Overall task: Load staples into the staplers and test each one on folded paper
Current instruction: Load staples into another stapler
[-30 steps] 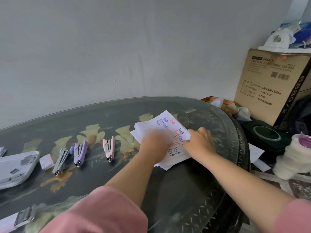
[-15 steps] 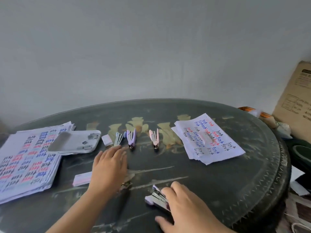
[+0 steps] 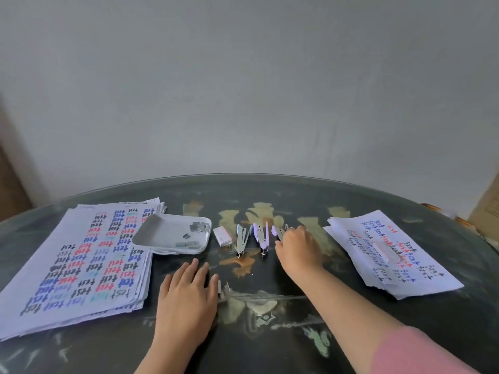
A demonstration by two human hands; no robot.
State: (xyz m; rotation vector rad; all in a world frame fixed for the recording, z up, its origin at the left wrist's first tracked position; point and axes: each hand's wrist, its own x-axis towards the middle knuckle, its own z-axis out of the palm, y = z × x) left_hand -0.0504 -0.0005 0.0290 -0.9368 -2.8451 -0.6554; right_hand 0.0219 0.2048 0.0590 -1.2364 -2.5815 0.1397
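Table (image 3: 378,333): dark glass top, pale yellow-green leaf motifs, orange patch at centre; paper stack (image 3: 78,265): white, "test" handwritten in black, blue, red, light teal; tray (image 3: 151,238): white, grey staples (image 3: 199,227); staplers: silver (image 3: 241,240), lilac (image 3: 262,236); sleeve (image 3: 421,352): pink; wall (image 3: 243,90): grey.

Near the bench's (image 3: 351,333) left edge: a stack of white printed paper sheets (image 3: 78,265). On its right corner, overlapping: a white shallow plastic tray (image 3: 151,233) with loose metal staple strips (image 3: 198,228) inside. Right of the tray, in a row: small white staple box (image 3: 222,236), silver stapler (image 3: 241,240), lilac stapler (image 3: 262,237). By the right edge: folded paper pile (image 3: 391,249).
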